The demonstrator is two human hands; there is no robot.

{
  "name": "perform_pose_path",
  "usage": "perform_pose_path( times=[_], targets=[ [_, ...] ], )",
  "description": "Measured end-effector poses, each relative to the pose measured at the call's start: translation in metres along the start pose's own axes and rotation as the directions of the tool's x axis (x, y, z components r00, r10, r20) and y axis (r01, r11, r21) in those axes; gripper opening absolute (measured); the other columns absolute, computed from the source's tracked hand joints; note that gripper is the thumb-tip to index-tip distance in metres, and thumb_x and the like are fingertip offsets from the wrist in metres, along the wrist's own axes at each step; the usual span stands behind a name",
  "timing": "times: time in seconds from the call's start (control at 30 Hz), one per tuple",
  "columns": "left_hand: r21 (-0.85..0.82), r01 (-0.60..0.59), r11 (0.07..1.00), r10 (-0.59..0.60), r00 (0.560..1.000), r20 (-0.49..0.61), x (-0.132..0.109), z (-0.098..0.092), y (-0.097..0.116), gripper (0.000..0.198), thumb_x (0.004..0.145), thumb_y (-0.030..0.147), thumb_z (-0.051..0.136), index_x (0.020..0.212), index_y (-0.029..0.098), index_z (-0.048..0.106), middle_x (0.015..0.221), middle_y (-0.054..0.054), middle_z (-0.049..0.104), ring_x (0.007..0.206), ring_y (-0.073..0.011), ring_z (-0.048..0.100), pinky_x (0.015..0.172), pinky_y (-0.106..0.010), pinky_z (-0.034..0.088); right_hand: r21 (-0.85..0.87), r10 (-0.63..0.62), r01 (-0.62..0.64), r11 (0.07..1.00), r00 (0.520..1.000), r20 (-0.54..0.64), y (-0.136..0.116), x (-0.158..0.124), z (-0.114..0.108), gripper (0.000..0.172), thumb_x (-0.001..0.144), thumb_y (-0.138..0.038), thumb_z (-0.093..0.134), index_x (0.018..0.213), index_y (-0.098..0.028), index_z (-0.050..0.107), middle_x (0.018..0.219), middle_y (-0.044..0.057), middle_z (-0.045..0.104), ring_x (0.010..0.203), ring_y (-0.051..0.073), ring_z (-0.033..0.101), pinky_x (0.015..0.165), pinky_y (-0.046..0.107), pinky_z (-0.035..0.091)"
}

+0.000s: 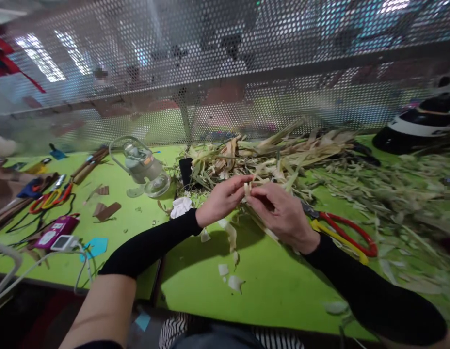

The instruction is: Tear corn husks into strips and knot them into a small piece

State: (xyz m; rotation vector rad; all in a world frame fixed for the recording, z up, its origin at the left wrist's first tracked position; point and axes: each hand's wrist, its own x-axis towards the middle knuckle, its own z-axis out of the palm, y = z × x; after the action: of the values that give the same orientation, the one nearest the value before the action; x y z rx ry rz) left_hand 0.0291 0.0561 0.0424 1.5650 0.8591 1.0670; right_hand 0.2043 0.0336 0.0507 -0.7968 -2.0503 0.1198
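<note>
Between my two hands, over the green table, is a small pale strip of plant husk (pixel 247 189). The fingers of my left hand (pixel 227 196) pinch it from the left. My right hand (pixel 279 211) grips it from the right, thumb and fingers pressed together. Below the hands lie a curled pale husk strip (pixel 231 235) and a few cut scraps (pixel 235 282). Red-and-yellow-handled scissors (pixel 350 232) rest beside my right wrist, their blades partly behind the hand. Behind my hands a heap of dry husks (pixel 247 155) spreads along the table.
A clear bottle with a handle (pixel 141 162) stands at the back left, near a dark phone (pixel 186 172). Tools, a purple device (pixel 57 231) and cables lie on the left. Husk shreds (pixel 403 208) cover the right. A perforated metal screen (pixel 217 72) rises behind the table.
</note>
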Motion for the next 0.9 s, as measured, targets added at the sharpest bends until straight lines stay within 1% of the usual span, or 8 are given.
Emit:
perform_pose_path(
  times=[0.17, 0.27, 0.4, 0.47, 0.57, 0.7, 0.8, 0.9],
  targets=[
    [-0.286, 0.091, 0.954, -0.099, 0.995, -0.015, 0.012, -0.003, 0.012, 0.028, 0.094, 0.029, 0.073, 0.118, 0.015, 0.072, 0.115, -0.012, 0.08, 0.111, -0.02, 0.072, 0.103, -0.034, 0.051, 0.123, -0.086, 0.082, 0.989, 0.996, 0.03, -0.001, 0.014, -0.023, 0.016, 0.092, -0.016, 0.062, 0.083, -0.028, 0.056, 0.067, -0.002, 0.061, 0.055, 0.017, 0.057, 0.052, 0.032, 0.049],
    [-0.43, 0.147, 0.891, -0.19, 0.98, -0.059, 0.017, -0.009, 0.017, 0.026, 0.092, 0.027, 0.077, 0.115, 0.014, 0.074, 0.111, -0.011, 0.081, 0.106, -0.0175, 0.072, 0.098, -0.031, 0.05, 0.202, -0.106, 0.123, 0.972, 0.99, -0.091, 0.004, 0.022, -0.035, 0.013, 0.095, -0.018, 0.06, 0.086, -0.029, 0.058, 0.072, -0.001, 0.065, 0.059, 0.018, 0.061, 0.053, 0.032, 0.051],
    [-0.588, 0.256, 0.767, -0.314, 0.95, 0.004, 0.019, -0.016, 0.021, 0.017, 0.092, 0.019, 0.076, 0.107, 0.014, 0.078, 0.105, -0.01, 0.083, 0.095, -0.0145, 0.073, 0.091, -0.029, 0.052, 0.085, 0.169, -0.154, 0.984, 0.96, -0.225, 0.016, 0.037, -0.042, 0.005, 0.092, -0.025, 0.068, 0.088, -0.026, 0.064, 0.081, 0.003, 0.07, 0.065, 0.018, 0.061, 0.057, 0.034, 0.05],
    [-0.627, 0.295, 0.721, -0.357, 0.934, 0.029, 0.019, -0.016, 0.023, 0.012, 0.095, 0.016, 0.07, 0.103, 0.014, 0.079, 0.101, -0.009, 0.083, 0.09, -0.0134, 0.073, 0.089, -0.028, 0.054, 0.021, 0.291, -0.291, 0.956, 0.945, -0.152, 0.024, 0.045, -0.043, 0.01, 0.093, -0.033, 0.069, 0.092, -0.024, 0.067, 0.087, 0.006, 0.073, 0.072, 0.02, 0.063, 0.063, 0.035, 0.051],
    [-0.642, 0.33, 0.692, -0.388, 0.92, 0.055, 0.019, -0.016, 0.024, 0.016, 0.099, 0.015, 0.064, 0.102, 0.013, 0.079, 0.095, -0.008, 0.084, 0.082, -0.0123, 0.073, 0.086, -0.028, 0.056, 0.017, 0.39, -0.393, 0.919, 0.916, 0.09, 0.032, 0.052, -0.044, 0.032, 0.1, -0.052, 0.06, 0.092, -0.022, 0.07, 0.091, 0.01, 0.076, 0.081, 0.024, 0.069, 0.07, 0.037, 0.052],
    [-0.606, 0.33, 0.724, -0.383, 0.923, 0.044, 0.02, -0.02, 0.023, 0.015, 0.101, 0.016, 0.062, 0.101, 0.012, 0.076, 0.092, -0.009, 0.084, 0.08, -0.0116, 0.075, 0.085, -0.026, 0.058, 0.105, 0.473, -0.551, 0.828, 0.786, 0.398, 0.036, 0.05, -0.046, 0.051, 0.097, -0.07, 0.059, 0.088, -0.022, 0.074, 0.08, 0.007, 0.074, 0.072, 0.021, 0.066, 0.065, 0.034, 0.049],
    [-0.561, 0.324, 0.762, -0.379, 0.925, 0.021, 0.021, -0.027, 0.022, 0.014, 0.102, 0.016, 0.061, 0.101, 0.011, 0.075, 0.089, -0.008, 0.083, 0.072, -0.0092, 0.074, 0.072, -0.02, 0.057, 0.178, 0.553, -0.642, 0.746, 0.746, 0.371, 0.042, 0.047, -0.05, 0.046, 0.091, -0.067, 0.071, 0.089, -0.021, 0.077, 0.084, 0.005, 0.074, 0.072, 0.017, 0.063, 0.063, 0.03, 0.046],
    [-0.497, 0.356, 0.792, -0.402, 0.915, 0.015, 0.022, -0.032, 0.024, 0.016, 0.103, 0.018, 0.059, 0.108, 0.012, 0.073, 0.097, -0.007, 0.082, 0.057, -0.0051, 0.067, 0.052, -0.017, 0.048, 0.315, 0.585, -0.662, 0.68, 0.749, 0.312, 0.053, 0.045, -0.051, 0.041, 0.092, -0.061, 0.073, 0.087, -0.02, 0.075, 0.064, 0.0, 0.059, 0.056, 0.012, 0.049, 0.052, 0.028, 0.039]
  ],
)
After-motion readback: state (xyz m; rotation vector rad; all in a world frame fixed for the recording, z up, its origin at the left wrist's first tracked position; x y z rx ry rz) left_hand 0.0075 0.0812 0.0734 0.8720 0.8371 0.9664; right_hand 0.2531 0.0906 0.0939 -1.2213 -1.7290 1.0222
